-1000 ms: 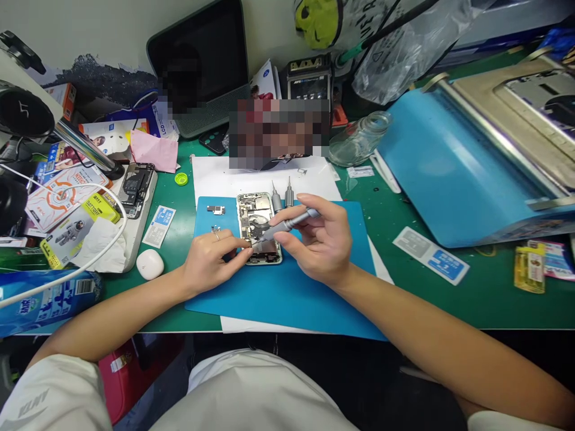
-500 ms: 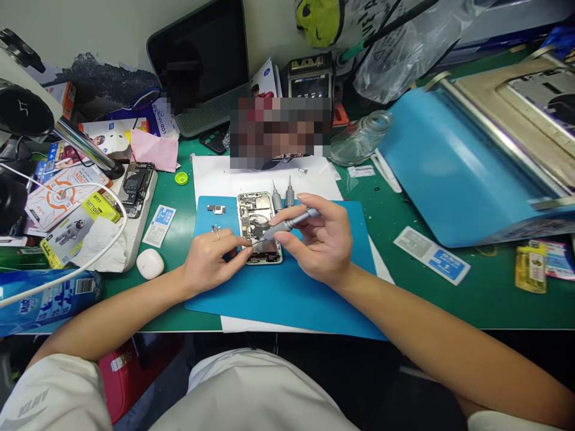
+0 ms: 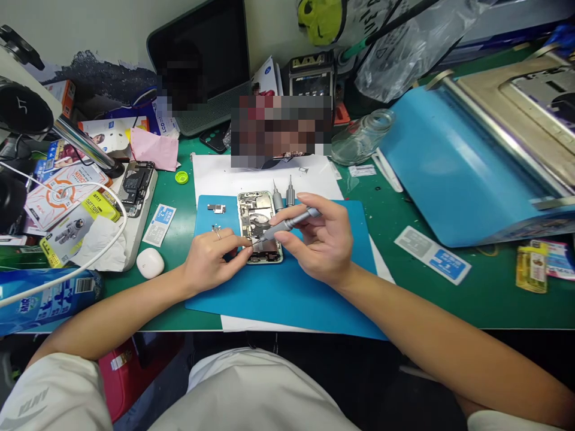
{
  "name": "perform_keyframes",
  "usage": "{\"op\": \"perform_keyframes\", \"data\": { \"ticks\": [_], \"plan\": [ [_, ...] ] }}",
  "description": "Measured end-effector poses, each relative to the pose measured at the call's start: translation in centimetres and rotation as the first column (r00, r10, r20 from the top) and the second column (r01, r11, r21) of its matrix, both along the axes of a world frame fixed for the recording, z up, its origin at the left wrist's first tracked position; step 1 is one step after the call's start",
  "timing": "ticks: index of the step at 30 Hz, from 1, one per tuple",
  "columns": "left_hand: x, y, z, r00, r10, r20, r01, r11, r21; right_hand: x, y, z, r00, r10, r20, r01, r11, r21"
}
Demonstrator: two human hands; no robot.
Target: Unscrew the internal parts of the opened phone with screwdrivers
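On the blue mat (image 3: 287,305), between our right hand (image 3: 326,242) and left hand (image 3: 213,260), lay the opened phone (image 3: 259,222). Our left fingers bunched at its near left edge; we couldn't tell whether they gripped. Our right fingers pinched the grey screwdriver (image 3: 287,227), tip beside the left fingertips.
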State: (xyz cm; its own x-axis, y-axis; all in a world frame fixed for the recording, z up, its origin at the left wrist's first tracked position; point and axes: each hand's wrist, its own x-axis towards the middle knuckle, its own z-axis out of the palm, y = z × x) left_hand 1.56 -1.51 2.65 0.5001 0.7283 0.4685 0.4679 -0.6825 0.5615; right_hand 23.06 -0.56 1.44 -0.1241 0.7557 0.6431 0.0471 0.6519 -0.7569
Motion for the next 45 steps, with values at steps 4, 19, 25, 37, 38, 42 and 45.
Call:
{"op": "perform_keyframes", "data": {
  "ticks": [4, 19, 25, 37, 38, 42, 45],
  "plan": [
    [0.02, -0.01, 0.05, 1.000, 0.005, -0.010, -0.005, 1.000, 0.003, 0.10, 0.01, -0.01, 1.000, -0.013, 0.000, 0.013, 1.000, 0.000],
    [0.07, 0.00, -0.02, 1.000, 0.003, 0.008, -0.003, 1.000, -0.003, 0.20, 0.10, -0.15, 1.000, 0.019, -0.022, -0.019, 1.000, 0.008],
    [0.07, 0.01, -0.06, 1.000, 0.000, 0.009, 0.000, 1.000, -0.004, 0.13, 0.07, -0.07, 1.000, 0.013, -0.014, -0.013, 1.000, -0.005],
    [-0.01, 0.02, -0.04, 1.000, -0.009, 0.007, 0.009, 1.000, 0.006, 0.09, 0.04, 0.05, 0.999, 0.032, -0.037, -0.032, 0.999, 0.000],
    [-0.01, 0.02, -0.05, 1.000, -0.009, 0.006, 0.009, 1.000, 0.008, 0.10, 0.04, 0.04, 0.999, 0.030, -0.033, -0.029, 1.000, 0.003],
    [0.02, 0.00, -0.05, 1.000, -0.001, 0.001, 0.001, 1.000, 0.004, 0.13, 0.03, 0.02, 1.000, 0.003, -0.013, -0.003, 1.000, 0.005],
    [0.01, -0.03, -0.06, 1.000, 0.003, 0.006, -0.002, 1.000, -0.003, 0.18, 0.06, 0.00, 1.000, -0.011, -0.013, 0.011, 1.000, 0.009]
  ]
}}
